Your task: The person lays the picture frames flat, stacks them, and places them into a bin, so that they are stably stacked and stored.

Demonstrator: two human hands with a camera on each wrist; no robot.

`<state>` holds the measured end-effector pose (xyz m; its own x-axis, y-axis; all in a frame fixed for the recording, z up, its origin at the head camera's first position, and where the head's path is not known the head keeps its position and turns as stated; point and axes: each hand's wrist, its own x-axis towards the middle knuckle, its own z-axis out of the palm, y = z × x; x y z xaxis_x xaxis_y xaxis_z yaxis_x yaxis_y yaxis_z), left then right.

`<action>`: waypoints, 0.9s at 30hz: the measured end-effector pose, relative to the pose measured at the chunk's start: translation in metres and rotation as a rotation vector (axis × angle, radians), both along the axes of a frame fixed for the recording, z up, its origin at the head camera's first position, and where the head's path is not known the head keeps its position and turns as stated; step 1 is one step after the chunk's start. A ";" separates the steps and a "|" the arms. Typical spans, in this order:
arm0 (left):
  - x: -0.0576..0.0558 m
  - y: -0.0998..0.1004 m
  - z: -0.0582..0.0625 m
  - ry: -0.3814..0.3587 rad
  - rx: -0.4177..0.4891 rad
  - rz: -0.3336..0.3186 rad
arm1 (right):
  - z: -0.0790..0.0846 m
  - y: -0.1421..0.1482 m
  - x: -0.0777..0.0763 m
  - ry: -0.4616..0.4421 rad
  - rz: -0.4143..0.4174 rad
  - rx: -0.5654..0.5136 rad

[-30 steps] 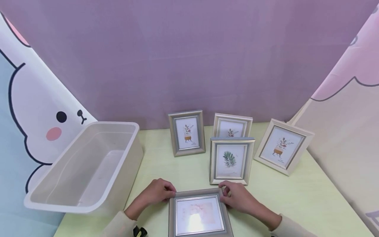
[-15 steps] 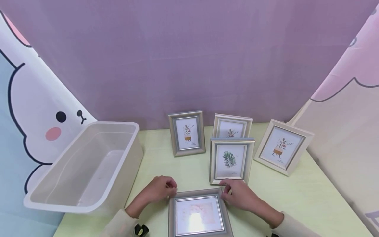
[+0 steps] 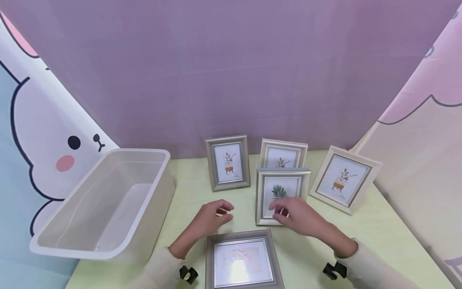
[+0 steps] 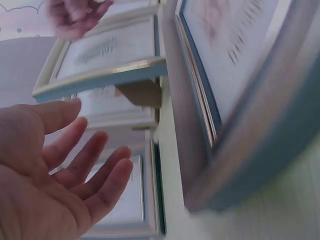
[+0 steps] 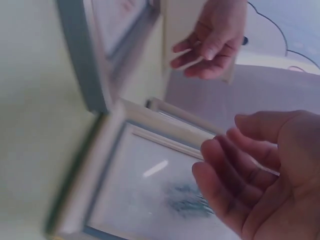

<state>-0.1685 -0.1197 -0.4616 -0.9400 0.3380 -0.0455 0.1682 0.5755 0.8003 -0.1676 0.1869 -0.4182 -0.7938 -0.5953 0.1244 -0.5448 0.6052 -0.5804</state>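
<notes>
A grey-brown picture frame (image 3: 245, 235) with a pale print stands at the front of the table, light glaring off its glass. Above and left of its top edge, my left hand (image 3: 212, 216) is raised with relaxed, slightly bent fingers and nothing in them. My right hand (image 3: 297, 214) hovers in front of the picture frame with a green leaf print (image 3: 283, 172), overlapping its lower part in the head view. Its fingers (image 5: 215, 170) are loosely bent and hold nothing. In the left wrist view the grey-brown frame (image 4: 187, 130) is close beside the left hand (image 4: 65, 175).
Behind stand a grey-gold frame (image 3: 213, 168) with a potted plant print, a white frame (image 3: 265, 150) partly hidden by the leaf one, and a cream frame (image 3: 325, 170) at right. A deep beige bin (image 3: 144, 224) sits on the left. A purple cloth (image 3: 231, 72) hangs behind.
Both hands have let go of the grey-brown frame's upper corners and risen away from it; the left has also moved right. The picture frames look unmoved.
</notes>
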 end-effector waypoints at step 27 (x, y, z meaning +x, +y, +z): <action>-0.018 0.090 0.000 -0.035 0.420 0.252 | 0.057 -0.015 -0.062 0.389 -0.072 0.063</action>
